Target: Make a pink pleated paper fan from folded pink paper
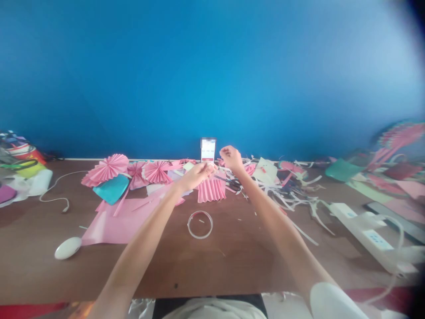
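Observation:
My left hand (198, 173) reaches to the middle of the table's far side, its fingers pinched together. What lies between those fingertips, if anything, is too small to make out. A pink pleated paper (211, 190) appears just below and beside them; I cannot tell whether they touch it. My right hand (231, 158) is raised slightly higher and to the right, fingers curled closed, its contents hidden. Behind both hands a phone (208, 150) stands upright against the blue wall, its screen lit. A thin pale ring (200, 224) lies flat on the table nearer to me.
Pink paper fans (157, 172) and a pink sheet (113, 226) lie left, with a white mouse (68, 248) beside the sheet. Paper strips (285, 199) are scattered right of my hands. A white power strip (361, 235) with plugged-in cables occupies the right side.

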`<action>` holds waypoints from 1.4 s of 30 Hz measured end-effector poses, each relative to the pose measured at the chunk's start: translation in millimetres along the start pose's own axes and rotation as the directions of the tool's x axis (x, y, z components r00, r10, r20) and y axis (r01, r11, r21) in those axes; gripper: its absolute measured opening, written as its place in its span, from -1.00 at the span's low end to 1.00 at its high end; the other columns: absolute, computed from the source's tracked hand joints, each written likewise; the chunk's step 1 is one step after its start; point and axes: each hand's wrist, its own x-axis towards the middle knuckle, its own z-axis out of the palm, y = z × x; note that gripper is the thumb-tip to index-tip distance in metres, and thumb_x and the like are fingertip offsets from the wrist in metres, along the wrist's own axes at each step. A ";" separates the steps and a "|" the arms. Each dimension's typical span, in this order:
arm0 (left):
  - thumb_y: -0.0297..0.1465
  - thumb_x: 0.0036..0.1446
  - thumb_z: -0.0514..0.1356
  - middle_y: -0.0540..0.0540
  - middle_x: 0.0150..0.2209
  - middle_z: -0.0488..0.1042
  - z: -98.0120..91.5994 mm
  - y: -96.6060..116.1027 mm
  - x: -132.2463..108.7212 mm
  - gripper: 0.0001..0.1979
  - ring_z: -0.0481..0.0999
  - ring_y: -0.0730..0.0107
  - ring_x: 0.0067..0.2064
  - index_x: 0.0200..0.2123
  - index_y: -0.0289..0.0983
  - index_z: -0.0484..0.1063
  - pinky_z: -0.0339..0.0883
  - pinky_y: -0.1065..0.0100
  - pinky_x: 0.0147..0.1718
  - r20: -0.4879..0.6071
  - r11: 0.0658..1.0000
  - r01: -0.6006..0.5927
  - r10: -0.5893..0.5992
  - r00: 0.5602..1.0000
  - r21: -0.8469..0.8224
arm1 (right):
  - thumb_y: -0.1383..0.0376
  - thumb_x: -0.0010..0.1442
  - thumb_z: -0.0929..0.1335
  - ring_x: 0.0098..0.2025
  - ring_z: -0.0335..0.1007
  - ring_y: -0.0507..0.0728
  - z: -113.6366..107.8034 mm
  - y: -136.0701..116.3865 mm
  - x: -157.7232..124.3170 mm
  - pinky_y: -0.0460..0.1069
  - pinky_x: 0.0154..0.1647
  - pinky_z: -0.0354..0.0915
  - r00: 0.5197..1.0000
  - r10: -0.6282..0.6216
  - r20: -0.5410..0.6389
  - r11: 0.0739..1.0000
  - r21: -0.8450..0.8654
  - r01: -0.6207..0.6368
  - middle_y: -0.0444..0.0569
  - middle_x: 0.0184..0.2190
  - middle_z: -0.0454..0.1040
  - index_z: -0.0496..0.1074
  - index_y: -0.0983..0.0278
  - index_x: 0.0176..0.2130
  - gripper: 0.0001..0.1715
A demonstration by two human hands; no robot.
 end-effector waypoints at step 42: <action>0.08 0.28 -0.03 -0.11 -0.43 0.44 0.3 3.1 -5.3 -0.46 0.49 0.16 -0.30 -0.34 -0.25 0.43 0.23 0.26 -0.28 -0.092 0.957 0.131 -0.111 0.990 0.259 | 0.13 0.03 0.38 -0.33 0.36 0.12 73.1 28.0 66.0 0.00 -0.26 0.22 0.957 0.061 -0.282 0.990 0.138 -0.022 -0.06 -0.36 0.49 0.34 0.23 -0.31 -0.74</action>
